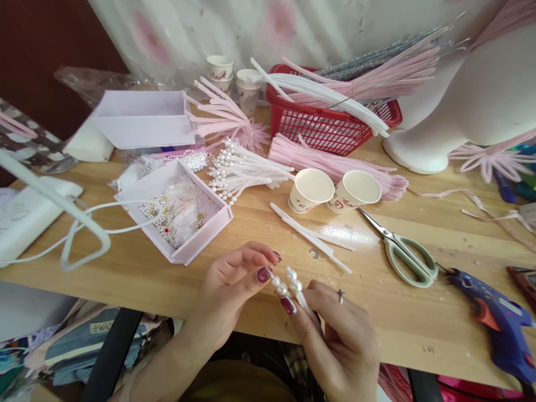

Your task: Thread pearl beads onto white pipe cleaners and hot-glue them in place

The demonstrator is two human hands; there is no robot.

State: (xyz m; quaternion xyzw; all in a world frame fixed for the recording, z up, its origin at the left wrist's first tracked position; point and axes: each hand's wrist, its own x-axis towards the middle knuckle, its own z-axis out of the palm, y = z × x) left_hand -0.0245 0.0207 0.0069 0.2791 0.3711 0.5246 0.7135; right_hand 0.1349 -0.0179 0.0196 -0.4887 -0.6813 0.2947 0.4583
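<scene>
Near the table's front edge, my right hand (345, 329) is closed around white pearl-tipped pipe cleaners (306, 302), its thumb pressed beside the beads. Two short rows of white pearls (295, 286) stick up from that grip. My left hand (228, 296) pinches the tip of the left row between thumb and finger; what exactly lies between the fingertips is hidden. Just beyond the hands lie several loose white pipe cleaners (307, 237). A bundle of white stems with pearl ends (247, 173) rests farther back.
Left of my hands, a white box (218, 220) holds beads and a plastic bag. Two paper cups (312, 192) stand ahead, before pink pipe cleaners (335, 167) and a red basket (322, 131). Scissors (404, 251) and a blue glue gun (494, 318) lie right. A white cable (84, 209) loops at left.
</scene>
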